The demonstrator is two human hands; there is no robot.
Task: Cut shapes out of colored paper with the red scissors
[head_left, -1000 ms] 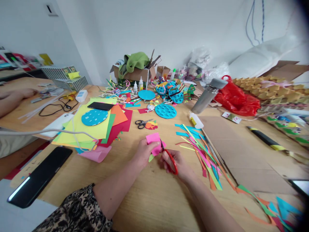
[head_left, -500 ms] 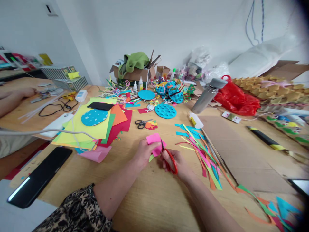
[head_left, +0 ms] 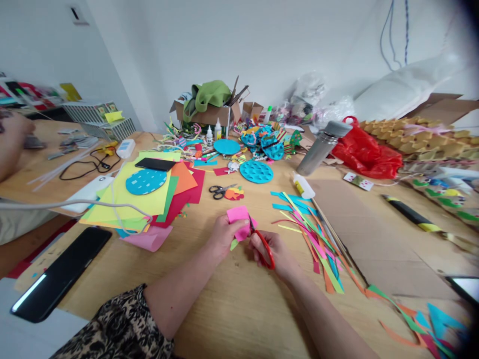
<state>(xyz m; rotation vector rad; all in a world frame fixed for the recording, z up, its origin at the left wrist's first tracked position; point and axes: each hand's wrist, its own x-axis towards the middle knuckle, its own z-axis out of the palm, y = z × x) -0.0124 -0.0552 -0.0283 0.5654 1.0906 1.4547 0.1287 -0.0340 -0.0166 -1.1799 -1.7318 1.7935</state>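
Observation:
Near the middle of the wooden table, my left hand [head_left: 224, 235] pinches a small pink paper [head_left: 238, 215], with a bit of green paper [head_left: 234, 244] showing under it. My right hand [head_left: 270, 251] is closed on red-handled scissors [head_left: 268, 253], whose blades meet the right part of the pink paper. Black scissors [head_left: 220, 192] lie just beyond, beside orange and red paper cutouts [head_left: 235, 194]. Colored paper strips [head_left: 314, 234] are spread to the right of my right hand.
Colored sheets [head_left: 149, 199] and a large black phone [head_left: 62, 274] lie left. A steel bottle [head_left: 322, 149], a glue bottle [head_left: 304, 186] and cardboard [head_left: 370, 234] are at right. Blue discs [head_left: 256, 171] and craft pieces lie at the back. Another person's hand [head_left: 15, 137] is far left.
The other person's hand at the far left has shifted left and nearer. My hands, the pink paper and the red scissors have hardly moved.

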